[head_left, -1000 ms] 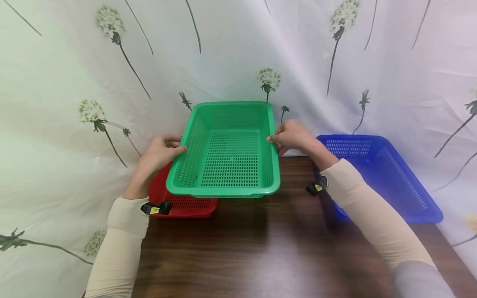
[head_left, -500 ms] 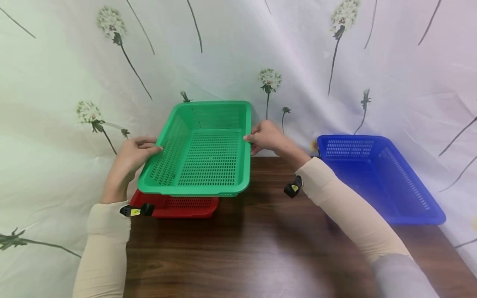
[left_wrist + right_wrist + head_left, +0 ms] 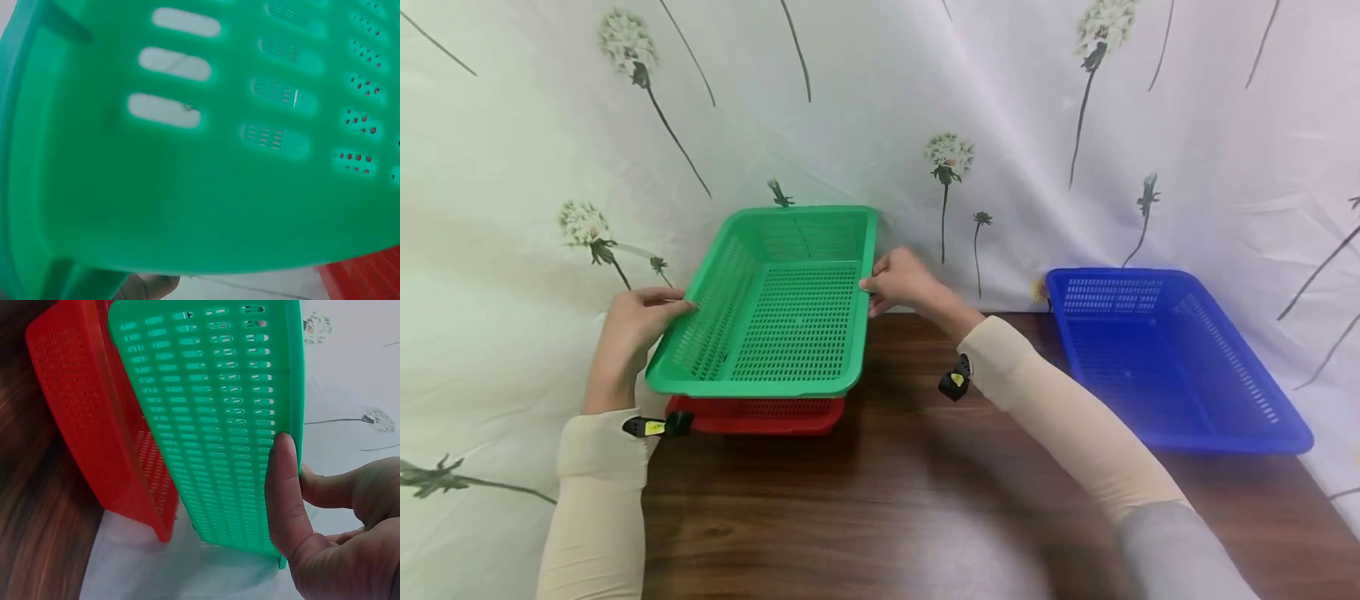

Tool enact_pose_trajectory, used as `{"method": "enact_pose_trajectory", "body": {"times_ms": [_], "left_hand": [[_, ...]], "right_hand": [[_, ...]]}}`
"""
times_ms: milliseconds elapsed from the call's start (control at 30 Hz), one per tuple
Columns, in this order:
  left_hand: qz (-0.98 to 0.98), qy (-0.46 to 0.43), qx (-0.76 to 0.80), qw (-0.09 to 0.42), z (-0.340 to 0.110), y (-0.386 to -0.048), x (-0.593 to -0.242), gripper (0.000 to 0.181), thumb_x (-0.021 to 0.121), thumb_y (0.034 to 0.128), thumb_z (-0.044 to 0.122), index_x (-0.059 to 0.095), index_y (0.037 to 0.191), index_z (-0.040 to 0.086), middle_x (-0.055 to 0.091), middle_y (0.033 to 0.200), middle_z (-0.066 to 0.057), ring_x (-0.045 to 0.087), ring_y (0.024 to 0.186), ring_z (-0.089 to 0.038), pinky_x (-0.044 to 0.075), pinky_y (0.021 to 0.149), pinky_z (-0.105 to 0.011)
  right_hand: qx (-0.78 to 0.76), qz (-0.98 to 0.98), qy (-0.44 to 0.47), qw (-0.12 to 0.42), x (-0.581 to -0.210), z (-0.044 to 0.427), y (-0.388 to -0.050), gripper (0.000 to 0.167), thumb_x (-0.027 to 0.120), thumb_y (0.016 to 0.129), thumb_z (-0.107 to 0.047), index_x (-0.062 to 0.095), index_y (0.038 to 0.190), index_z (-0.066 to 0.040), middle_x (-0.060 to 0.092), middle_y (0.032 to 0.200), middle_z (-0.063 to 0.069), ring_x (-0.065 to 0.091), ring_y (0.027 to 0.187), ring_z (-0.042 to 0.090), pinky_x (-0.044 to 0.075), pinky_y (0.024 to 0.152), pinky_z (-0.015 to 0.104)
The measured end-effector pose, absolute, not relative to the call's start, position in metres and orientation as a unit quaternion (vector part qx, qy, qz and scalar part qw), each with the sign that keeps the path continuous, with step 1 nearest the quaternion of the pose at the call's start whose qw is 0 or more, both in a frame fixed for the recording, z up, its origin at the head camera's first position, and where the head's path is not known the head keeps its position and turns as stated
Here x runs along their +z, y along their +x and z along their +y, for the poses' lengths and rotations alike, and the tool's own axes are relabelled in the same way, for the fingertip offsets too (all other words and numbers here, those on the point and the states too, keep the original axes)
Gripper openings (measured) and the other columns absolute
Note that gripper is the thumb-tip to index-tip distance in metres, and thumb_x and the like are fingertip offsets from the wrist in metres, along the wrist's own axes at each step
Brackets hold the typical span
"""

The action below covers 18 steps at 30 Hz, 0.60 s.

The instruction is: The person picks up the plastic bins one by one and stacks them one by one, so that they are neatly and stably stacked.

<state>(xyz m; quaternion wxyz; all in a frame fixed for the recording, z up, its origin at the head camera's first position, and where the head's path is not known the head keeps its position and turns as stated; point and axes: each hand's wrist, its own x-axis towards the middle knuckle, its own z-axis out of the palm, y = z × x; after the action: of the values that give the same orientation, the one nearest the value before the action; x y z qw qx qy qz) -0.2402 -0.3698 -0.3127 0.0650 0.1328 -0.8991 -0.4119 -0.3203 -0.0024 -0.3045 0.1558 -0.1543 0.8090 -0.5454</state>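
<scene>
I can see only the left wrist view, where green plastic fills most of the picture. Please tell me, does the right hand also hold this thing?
Observer: Yes, the right hand pinches the green basket at its right rim.
Operator: Thank you. What is the red piece in my lower right corner?
Observer: A red basket, mostly hidden by the green one in the head view.
Operator: Is there another basket, which I cannot see?
Observer: Yes, in the head view a blue basket stands apart at the right.
</scene>
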Motion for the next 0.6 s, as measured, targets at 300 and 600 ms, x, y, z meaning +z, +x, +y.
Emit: {"method": "enact_pose_trajectory", "body": {"times_ms": [300,600], "left_hand": [[-0.914,0.143,-0.372,0.068,-0.384,-0.243,-0.327,0.056,0.056,0.1086,0.030,0.053,0.152,-0.006,0.057,0.148,-0.035,0.063,0.112,-0.032,0.049,0.068,-0.016],[-0.932,0.137,-0.328,0.064,-0.393,-0.253,-0.352,0.053,0.057,0.1067,0.027,0.058,0.143,-0.011,0.058,0.143,-0.038,0.062,0.116,-0.045,0.048,0.076,-0.027]], "right_hand": [[-0.548,0.804,-0.168,0.160,-0.319,-0.023,-0.321,0.021,0.063,0.107,-0.007,0.069,0.111,0.012,0.069,0.078,0.012,0.071,0.060,0.018,0.067,0.072,0.035],[-0.544,0.804,-0.162,0.175,-0.341,-0.033,-0.322,0.021,0.063,0.107,-0.007,0.071,0.097,0.009,0.077,0.088,0.022,0.076,0.066,0.021,0.066,0.071,0.032]]}}
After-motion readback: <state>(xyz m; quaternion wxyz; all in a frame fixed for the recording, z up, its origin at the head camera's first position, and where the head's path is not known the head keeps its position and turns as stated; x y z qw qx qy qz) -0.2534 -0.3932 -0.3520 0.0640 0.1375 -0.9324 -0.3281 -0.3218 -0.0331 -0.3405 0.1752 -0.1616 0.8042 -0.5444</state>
